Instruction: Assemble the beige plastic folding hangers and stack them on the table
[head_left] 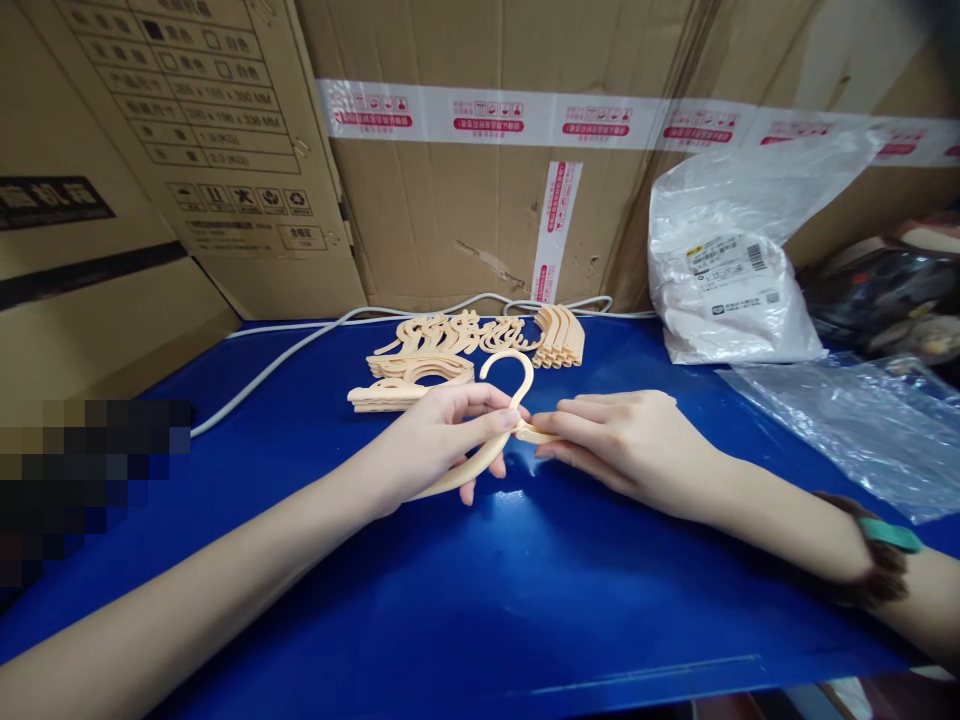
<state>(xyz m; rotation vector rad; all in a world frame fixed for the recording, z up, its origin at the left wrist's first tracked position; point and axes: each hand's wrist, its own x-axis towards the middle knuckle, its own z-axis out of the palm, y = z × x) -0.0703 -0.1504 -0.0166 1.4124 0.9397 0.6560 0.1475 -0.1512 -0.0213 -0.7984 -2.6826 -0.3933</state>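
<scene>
Above the blue table, a cream plastic clothes hanger [480, 463] is held between both hands, its round hook pointing up. My left hand [442, 430] pinches it near the base of the hook, and one curved arm of the hanger runs down under the palm. My right hand [626, 440] is closed over a short cream hanger arm [536, 434] that meets the hook's base; most of that arm is hidden by the fingers. Behind the hands lie hanger hooks [442, 332], stacked flat hanger parts [420, 368] and a row of curved arms [561, 337].
Cardboard boxes [450, 220] stand along the back and left of the blue table [480, 620]. A white cable [285, 372] runs along the rear. At right are a white plastic bag [727, 270] with a label, a clear plastic sheet [847, 420] and a dark object partly in view.
</scene>
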